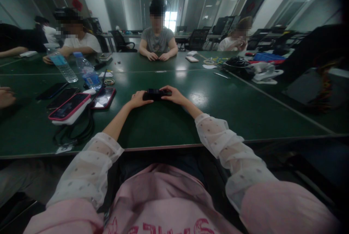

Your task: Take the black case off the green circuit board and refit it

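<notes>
A small black device [154,94] with a dark screen rests low over the green table [160,125], straight ahead of my body. My left hand [140,99] grips its left end, thumb along the near side. At its right end my right hand [172,94] holds it too, with fingers curled over the top and the thumb in front. The fingertips of both hands are partly hidden by the device and by blur.
Left of my hands lie a red-edged phone [71,106], another lit phone [104,98], black straps and two water bottles [88,74]. White gear [265,74] and cables sit at the right. People sit across the table; a person's hand [7,96] is at far left.
</notes>
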Demonstrator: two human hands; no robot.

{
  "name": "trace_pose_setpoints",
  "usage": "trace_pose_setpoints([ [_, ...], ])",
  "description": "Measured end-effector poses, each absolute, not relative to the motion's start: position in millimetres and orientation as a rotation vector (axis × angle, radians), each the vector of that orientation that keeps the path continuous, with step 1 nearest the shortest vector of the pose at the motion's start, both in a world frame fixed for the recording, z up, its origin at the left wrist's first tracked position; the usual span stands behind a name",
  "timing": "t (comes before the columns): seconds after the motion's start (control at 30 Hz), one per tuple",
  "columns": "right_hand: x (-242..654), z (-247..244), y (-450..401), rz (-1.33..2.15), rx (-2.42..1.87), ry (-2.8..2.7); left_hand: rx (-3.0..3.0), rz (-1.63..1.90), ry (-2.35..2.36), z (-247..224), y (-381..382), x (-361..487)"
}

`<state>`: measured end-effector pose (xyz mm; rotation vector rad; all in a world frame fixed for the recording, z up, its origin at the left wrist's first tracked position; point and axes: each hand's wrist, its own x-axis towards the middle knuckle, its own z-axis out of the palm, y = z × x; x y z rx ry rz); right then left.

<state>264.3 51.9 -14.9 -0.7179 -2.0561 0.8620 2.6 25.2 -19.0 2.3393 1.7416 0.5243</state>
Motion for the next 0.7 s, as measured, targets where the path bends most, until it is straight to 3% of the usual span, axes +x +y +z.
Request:
trace_pose_setpoints([
  [0.7,266,-29,58,0.958,-0.754,-1.973,2.347,0.533,1.730,-21,27,2],
])
